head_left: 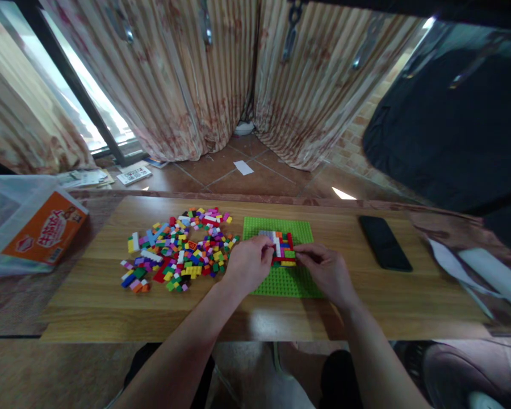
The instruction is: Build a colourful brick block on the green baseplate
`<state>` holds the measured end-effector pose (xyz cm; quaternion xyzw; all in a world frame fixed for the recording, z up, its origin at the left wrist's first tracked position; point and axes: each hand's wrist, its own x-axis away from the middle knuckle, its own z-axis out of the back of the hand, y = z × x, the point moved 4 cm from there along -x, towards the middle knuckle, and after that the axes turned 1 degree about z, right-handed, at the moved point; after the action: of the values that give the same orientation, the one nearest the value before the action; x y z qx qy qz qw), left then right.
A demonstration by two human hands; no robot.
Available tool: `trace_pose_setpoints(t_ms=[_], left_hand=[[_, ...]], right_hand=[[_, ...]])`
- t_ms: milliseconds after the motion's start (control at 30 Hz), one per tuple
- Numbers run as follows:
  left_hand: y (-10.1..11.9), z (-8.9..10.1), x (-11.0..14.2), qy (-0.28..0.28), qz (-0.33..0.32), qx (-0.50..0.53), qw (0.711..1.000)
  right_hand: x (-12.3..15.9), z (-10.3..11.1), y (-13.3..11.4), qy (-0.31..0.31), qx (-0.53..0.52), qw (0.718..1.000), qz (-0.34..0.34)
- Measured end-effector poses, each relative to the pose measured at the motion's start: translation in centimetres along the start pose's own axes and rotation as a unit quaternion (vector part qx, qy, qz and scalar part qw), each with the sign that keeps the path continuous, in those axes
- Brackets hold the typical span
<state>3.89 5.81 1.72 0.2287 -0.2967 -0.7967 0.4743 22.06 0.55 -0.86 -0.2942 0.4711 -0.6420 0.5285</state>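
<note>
A green studded baseplate (pixel 276 284) lies on the table in front of me. On its middle stands a low block of toy building bricks (pixel 284 249) in red, white, orange, green, yellow and other colours. My left hand (pixel 249 264) is closed at the left side of this block, its curled fingers and thumb against the bricks and covering part of them. At the right side, my right hand (pixel 326 271) pinches with thumb and index finger at the block's edge. Any small brick between those fingertips is too small to make out.
Many loose coloured bricks (pixel 191 250) are spread over the wooden table (pixel 196 324) left of the baseplate. A black phone (pixel 384 243) lies to the right, with white papers (pixel 460 264) beyond it. A translucent bin (pixel 17 193) with an orange label stands at far left.
</note>
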Motion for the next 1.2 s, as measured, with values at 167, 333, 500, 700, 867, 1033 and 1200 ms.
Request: trace_pose_setpoints(t_ms=[167, 333, 500, 700, 867, 1033, 1200], left_hand=[[-0.2, -0.1, -0.1, 0.001, 0.004, -0.008, 1.0], [0.0, 0.0, -0.1, 0.002, -0.003, -0.02, 1.0], [0.1, 0.2, -0.1, 0.003, -0.005, -0.01, 1.0], [-0.1, 1.0, 0.0, 0.017, 0.023, -0.035, 0.999], [-0.5, 1.3, -0.1, 0.027, 0.046, -0.033, 0.998], [-0.5, 1.4, 0.0, 0.033, 0.052, -0.033, 0.998], [-0.6, 1.4, 0.2, 0.028, 0.06, -0.046, 0.997]], right_hand=[[-0.1, -0.5, 0.2, 0.012, 0.01, 1.0, -0.016], [-0.2, -0.6, 0.6, 0.021, -0.011, 0.998, -0.052], [-0.4, -0.6, 1.0, 0.052, -0.049, 0.991, -0.115], [-0.7, -1.4, 0.4, 0.048, 0.051, 0.991, -0.117], [-0.7, -1.6, 0.0, 0.053, 0.08, 0.986, -0.133], [-0.7, -1.8, 0.0, 0.055, 0.079, 0.988, -0.119], [-0.8, -1.9, -0.2, 0.06, 0.102, 0.988, -0.101]])
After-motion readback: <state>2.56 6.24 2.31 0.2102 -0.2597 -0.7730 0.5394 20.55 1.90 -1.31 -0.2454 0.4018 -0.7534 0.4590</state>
